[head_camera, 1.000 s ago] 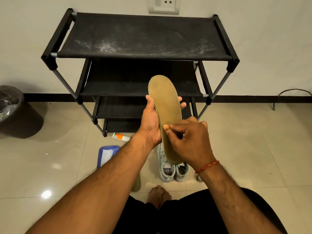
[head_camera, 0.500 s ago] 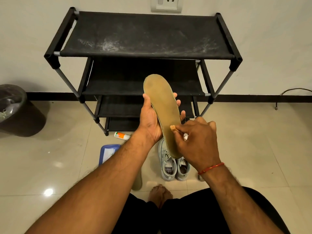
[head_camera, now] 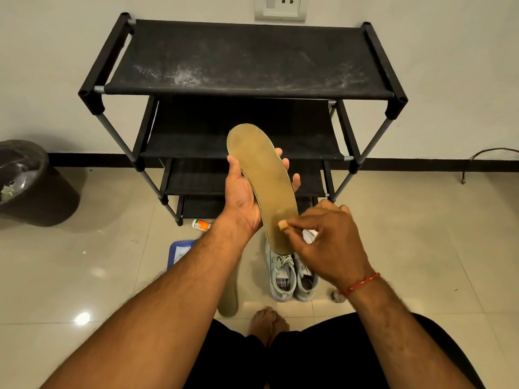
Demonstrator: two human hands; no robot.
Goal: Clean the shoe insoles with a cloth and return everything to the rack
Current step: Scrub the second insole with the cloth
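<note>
Insole [head_camera: 262, 186]: judged light, thin, bendy; best held mid-length, edges cupped.
Left hand [head_camera: 241, 197]: fingers wrapped round Insole's middle.
Right hand [head_camera: 331, 242]: white cloth [head_camera: 310, 236] pinched, heel end.

Tan insole [head_camera: 262, 175], dust-streaked black rack [head_camera: 247, 60], pale grey shoes [head_camera: 292, 276], red wrist thread [head_camera: 362, 283].

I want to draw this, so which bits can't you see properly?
Head view:
The cloth: only a white scrap shows; the right hand covers the rest.
The held insole: its back faces away, against the left hand.
The floor insole: the left forearm hides its upper end.
The blue thing: partly behind that forearm; unidentifiable.
The bin: cut by the left edge.
The tube label: too small to read.
</note>
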